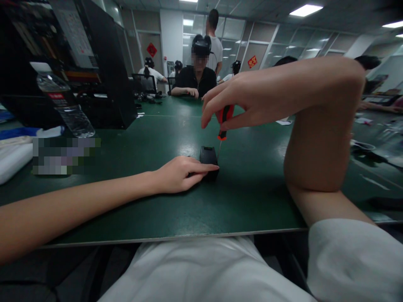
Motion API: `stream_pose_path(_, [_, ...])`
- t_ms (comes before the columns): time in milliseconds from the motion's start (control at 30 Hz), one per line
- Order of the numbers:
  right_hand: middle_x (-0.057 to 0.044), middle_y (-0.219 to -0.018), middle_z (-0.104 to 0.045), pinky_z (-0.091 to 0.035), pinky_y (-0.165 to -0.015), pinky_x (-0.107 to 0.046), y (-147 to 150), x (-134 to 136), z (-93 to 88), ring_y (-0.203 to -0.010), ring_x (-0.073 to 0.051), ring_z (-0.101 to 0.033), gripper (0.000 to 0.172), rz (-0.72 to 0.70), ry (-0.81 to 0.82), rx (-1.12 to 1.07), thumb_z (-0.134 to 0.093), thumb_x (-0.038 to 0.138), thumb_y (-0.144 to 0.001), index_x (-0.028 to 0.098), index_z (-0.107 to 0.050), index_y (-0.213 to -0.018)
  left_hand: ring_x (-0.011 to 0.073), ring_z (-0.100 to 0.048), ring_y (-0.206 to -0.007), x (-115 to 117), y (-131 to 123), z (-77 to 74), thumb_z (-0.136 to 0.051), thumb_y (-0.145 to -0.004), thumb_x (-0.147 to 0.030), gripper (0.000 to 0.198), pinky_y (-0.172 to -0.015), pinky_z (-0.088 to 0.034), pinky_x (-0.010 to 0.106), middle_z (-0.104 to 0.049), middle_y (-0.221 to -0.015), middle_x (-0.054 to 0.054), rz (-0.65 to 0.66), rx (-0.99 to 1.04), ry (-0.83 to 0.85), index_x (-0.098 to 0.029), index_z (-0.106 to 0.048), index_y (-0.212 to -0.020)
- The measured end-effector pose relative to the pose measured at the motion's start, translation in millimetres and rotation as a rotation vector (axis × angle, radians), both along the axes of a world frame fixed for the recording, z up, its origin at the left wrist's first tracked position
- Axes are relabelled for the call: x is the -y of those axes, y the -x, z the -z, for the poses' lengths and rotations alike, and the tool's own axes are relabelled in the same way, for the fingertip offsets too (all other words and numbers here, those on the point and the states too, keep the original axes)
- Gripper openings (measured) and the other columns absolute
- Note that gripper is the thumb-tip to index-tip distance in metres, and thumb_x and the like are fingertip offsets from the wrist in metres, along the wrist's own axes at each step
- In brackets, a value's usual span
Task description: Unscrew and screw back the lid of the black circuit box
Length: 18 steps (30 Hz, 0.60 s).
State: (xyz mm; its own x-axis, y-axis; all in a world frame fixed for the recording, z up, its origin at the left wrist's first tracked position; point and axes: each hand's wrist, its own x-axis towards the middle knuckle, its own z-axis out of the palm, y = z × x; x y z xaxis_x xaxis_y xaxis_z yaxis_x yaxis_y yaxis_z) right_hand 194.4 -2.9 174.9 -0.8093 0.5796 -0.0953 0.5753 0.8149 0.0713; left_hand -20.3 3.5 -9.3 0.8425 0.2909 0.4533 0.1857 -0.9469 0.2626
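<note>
A small black box-shaped device (208, 155) rests on the green table (151, 214) in front of me. My left hand (185, 174) is closed about its near side, with the index finger laid across it. My right hand (233, 100) grips the red and black handle of a screwdriver (222, 135) from above. The screwdriver points down, its thin shaft reaching to the right edge of the device. Whether the tip sits in a screw is too small to tell.
An open black computer case (116, 75) and a water bottle (67, 100) stand at the left, near a white roll-like item (15, 161). Across the table sits a person in black (195, 79); several other people are behind. Dark items lie on the right.
</note>
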Motion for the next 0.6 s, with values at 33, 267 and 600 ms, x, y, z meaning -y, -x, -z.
stream_pose_path(33, [-0.005, -0.122, -0.07, -0.049, -0.086, -0.029, 0.9, 0.9, 0.1, -0.104, -0.019, -0.065, 0.049, -0.019, 0.002, 0.003, -0.057, 0.058, -0.096, 0.021, -0.067, -0.127, 0.0177, -0.072, -0.085, 0.0, -0.2, 0.1, -0.051, -0.097, -0.012, 0.041, -0.076, -0.052, 0.026, -0.077, -0.1, 0.01, 0.002, 0.002, 0.002, -0.013, -0.063, -0.136])
stream_pose_path(267, [0.001, -0.102, -0.073, -0.047, -0.069, -0.027, -0.7, 3.9, 2.9, -0.081, -0.013, -0.065, 0.031, -0.004, -0.168, 0.003, -0.053, 0.043, -0.101, 0.027, -0.07, -0.121, 0.0176, -0.072, -0.086, -0.7, 0.2, 1.1, -0.051, -0.097, -0.012, 0.041, -0.078, -0.053, 0.026, -0.078, -0.1, 0.01, 0.004, 0.004, 0.008, -0.015, -0.063, -0.136])
stream_pose_path(600, [0.0, -0.109, -0.072, -0.046, -0.08, -0.027, -4.1, 6.1, -1.7, -0.091, -0.015, -0.063, 0.038, -0.016, -0.167, 0.025, -0.055, 0.049, -0.099, 0.022, -0.07, -0.12, 0.0177, -0.071, -0.084, -1.5, 0.3, 1.8, -0.051, -0.097, -0.012, 0.041, -0.075, -0.051, 0.026, -0.077, -0.1, 0.011, 0.011, 0.008, -0.008, -0.011, -0.063, -0.136])
